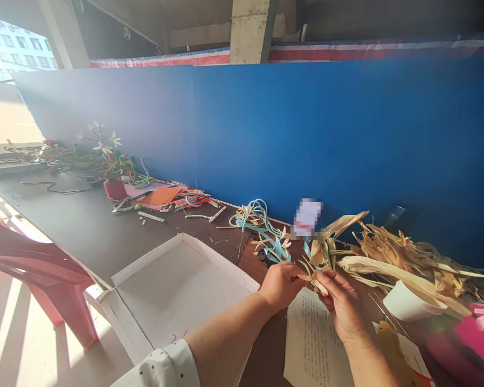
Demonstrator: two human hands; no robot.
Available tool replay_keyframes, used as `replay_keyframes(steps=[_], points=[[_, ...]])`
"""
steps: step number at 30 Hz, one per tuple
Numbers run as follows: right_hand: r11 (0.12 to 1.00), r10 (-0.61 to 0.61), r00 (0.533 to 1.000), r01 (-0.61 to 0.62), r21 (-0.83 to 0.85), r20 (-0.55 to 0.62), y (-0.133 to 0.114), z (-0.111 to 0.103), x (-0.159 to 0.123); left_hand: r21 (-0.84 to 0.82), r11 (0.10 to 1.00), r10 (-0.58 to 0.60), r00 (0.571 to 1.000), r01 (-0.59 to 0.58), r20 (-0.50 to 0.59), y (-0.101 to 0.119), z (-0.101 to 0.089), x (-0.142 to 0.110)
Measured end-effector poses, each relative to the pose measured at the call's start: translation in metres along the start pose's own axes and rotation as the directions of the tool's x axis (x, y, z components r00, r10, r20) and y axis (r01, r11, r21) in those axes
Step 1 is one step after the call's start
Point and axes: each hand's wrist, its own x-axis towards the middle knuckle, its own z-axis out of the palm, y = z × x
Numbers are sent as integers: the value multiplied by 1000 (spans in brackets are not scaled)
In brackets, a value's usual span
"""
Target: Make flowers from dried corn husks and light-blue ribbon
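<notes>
A blue partition [326,134] stands behind the worktop [76,215]. Left hand [281,286] and right hand [341,303] pinch a husk piece [318,285] between them, apparently part-formed. Flowers [284,239] beyond the left hand look complete; husks [395,247] beyond the right hand look unworked.

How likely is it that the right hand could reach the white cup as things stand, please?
Probably yes: the white cup sits near the right hand with nothing tall between them, though that hand holds pale strips.
</notes>
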Motion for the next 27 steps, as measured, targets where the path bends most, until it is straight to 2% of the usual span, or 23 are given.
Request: replay_keyframes(steps=[6, 9, 12, 16, 21, 24, 27], points=[[997, 42, 998, -44, 58, 43, 0, 0, 0, -31, 1000, -4, 1000, 4, 16, 3, 0, 0], [995, 68, 997, -70, 70, 38, 0, -1, 0, -53, 996, -75, 996, 77, 52, 4, -1, 0], [994, 64, 998, -65, 83, 13, 1, -2, 1, -155, 970, -172, 979, 188, 111, 2, 2, 0], [995, 32, 999, -28, 95, -38, 3, -2, 3, -347, 889, -259, 953, 300, 160, -3, 7, 1], [999, 0, 998, 2, 34, -63, 4, -4, 6, -522, 743, -349, 908, 419, 231, 1, 7, 4], [999, 42, 996, -43, -11, -80, 5, -6, 7, -594, 670, -367, 894, 445, 257, 6, 2, 7], [987, 98, 993, -106, -120, -67, 7, -6, 5, -643, 628, -401, 890, 440, 217, 9, -4, 9]])
